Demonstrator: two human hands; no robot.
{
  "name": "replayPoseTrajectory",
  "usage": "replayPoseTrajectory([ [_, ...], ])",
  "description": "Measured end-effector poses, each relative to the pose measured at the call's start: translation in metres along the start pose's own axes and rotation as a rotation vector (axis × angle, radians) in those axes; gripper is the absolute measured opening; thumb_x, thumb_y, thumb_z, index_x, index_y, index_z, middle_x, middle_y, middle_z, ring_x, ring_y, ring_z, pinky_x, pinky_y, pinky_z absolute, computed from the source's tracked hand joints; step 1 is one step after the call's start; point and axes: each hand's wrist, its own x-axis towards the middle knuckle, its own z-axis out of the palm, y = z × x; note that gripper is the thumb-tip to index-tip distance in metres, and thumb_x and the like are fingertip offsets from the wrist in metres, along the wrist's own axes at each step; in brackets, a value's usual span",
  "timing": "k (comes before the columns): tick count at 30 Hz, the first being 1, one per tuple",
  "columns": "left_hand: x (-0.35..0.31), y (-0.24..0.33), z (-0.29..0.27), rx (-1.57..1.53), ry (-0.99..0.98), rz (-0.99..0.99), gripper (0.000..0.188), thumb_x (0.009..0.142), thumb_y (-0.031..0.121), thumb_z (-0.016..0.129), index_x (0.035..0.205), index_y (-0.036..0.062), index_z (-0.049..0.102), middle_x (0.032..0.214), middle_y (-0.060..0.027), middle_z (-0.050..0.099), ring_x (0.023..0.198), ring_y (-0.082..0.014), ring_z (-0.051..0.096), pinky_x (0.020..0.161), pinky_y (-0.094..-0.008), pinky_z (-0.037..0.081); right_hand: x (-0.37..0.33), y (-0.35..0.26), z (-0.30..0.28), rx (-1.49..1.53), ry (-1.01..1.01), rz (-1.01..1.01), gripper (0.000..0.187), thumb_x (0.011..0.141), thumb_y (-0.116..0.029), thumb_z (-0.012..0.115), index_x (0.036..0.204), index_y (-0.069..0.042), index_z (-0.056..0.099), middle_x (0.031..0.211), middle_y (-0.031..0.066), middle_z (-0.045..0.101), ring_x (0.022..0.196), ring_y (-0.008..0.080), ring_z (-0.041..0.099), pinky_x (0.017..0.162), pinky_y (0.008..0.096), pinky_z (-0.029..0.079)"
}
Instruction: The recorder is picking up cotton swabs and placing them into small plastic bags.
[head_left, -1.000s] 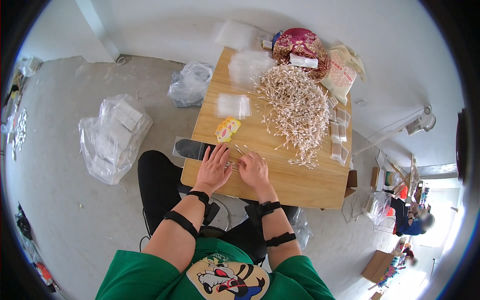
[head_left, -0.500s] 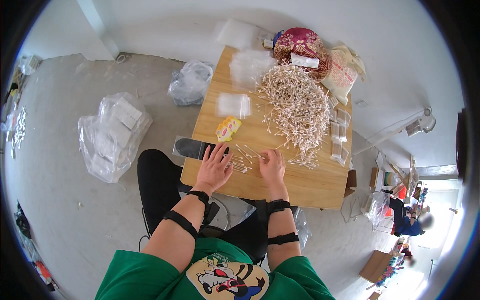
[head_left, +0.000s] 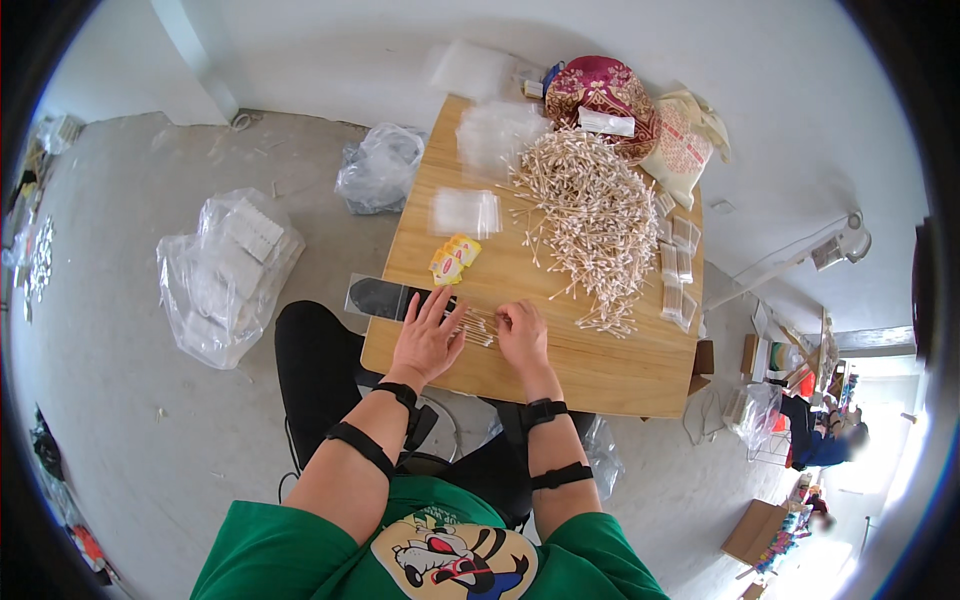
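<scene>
A small row of cotton swabs [head_left: 477, 328] lies on the wooden table between my two hands. My left hand [head_left: 427, 338] rests flat with its fingers spread, over the swabs' left ends and the edge of a black flat piece in a clear sleeve [head_left: 378, 298]. On the other side my right hand [head_left: 524, 335] is closed, its fingertips pinched at the right ends of the swabs. Its fingers partly hide what they grip. Beyond my hands lie small yellow-and-white printed packets [head_left: 455, 259].
A big heap of loose cotton swabs [head_left: 590, 215] covers the table's right half. Filled clear packs [head_left: 676, 265] line the right edge. Clear bags [head_left: 466, 213] are stacked farther back, near a patterned red cushion [head_left: 600, 90] and a cloth sack [head_left: 685, 150]. A plastic bag [head_left: 225, 280] sits on the floor.
My right hand has moved left, up to the swab row, and the swabs that stuck out toward it now lie closer to the others. The left hand has stayed in place.
</scene>
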Motion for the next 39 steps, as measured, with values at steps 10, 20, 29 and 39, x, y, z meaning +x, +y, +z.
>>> replayPoseTrajectory([
  [10,-0.001,0.0,0.0,0.016,-0.041,-0.011,0.049,0.092,0.034,0.054,0.135,0.0116,0.051,0.152,-0.0096,0.036,0.144,-0.0227,0.027,0.118,-0.0469,0.017,0.0,0.004,-0.005,0.044,0.016,0.174,0.006,0.076,-0.004,0.067,0.081,-0.006,0.064,0.083,0.0112,0.061,0.083,0.0326,0.06,0.073,0.043,0.049],
  [20,0.0,-0.001,0.0,0.001,-0.058,0.014,0.055,0.094,0.033,0.053,0.142,0.0075,0.042,0.153,-0.0115,0.035,0.145,-0.0238,0.028,0.119,-0.0457,0.017,-0.011,-0.008,0.007,0.087,0.115,0.122,0.016,0.08,-0.009,0.065,0.095,-0.005,0.064,0.097,0.013,0.063,0.096,0.0345,0.059,0.084,0.043,0.048],
  [29,-0.002,-0.005,0.008,0.085,-0.068,0.127,0.064,0.094,0.036,0.053,0.149,0.0105,0.033,0.155,-0.0125,0.031,0.145,-0.025,0.027,0.119,-0.0467,0.017,-0.062,-0.03,0.013,-0.317,0.005,0.037,0.072,0.086,-0.027,0.061,0.143,0.007,0.033,0.148,0.0248,0.038,0.141,0.0404,0.031,0.117,0.0516,0.022],
  [39,-0.003,-0.011,0.016,0.193,-0.149,0.213,0.063,0.099,0.044,0.039,0.149,0.0055,0.032,0.157,-0.0124,0.027,0.148,-0.0248,0.02,0.12,-0.0452,0.015,-0.05,-0.044,0.028,-0.334,-0.058,-0.042,0.067,0.089,-0.026,0.052,0.145,0.005,0.032,0.15,0.023,0.036,0.143,0.0352,0.028,0.118,0.0491,0.018],
])
